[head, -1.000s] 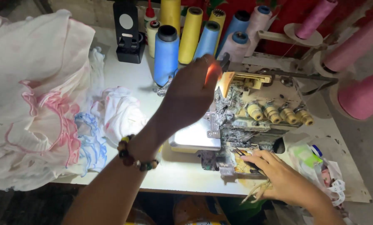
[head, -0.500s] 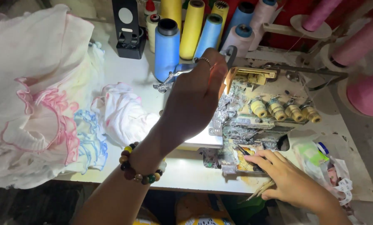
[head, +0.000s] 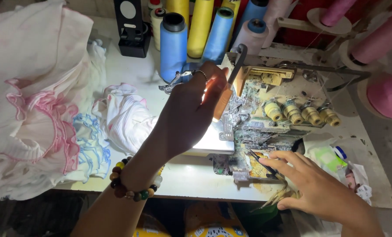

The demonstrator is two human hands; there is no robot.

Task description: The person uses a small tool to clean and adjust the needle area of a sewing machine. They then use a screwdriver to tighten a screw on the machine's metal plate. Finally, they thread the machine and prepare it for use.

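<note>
Blue thread cone (head: 173,46) and yellow cones (head: 201,26) stand along the table's (head: 130,72) far edge; white ruffled garments (head: 33,101) heap its left edge.

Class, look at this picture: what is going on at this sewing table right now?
A person is bent over a worn sewing machine on a white table. The left hand, with a bead bracelet at the wrist, reaches up to the lit needle area. The right hand rests at the machine's lower front, holding dark tweezers. Thread cones stand behind; frilled white garments lie piled at the left.
</note>
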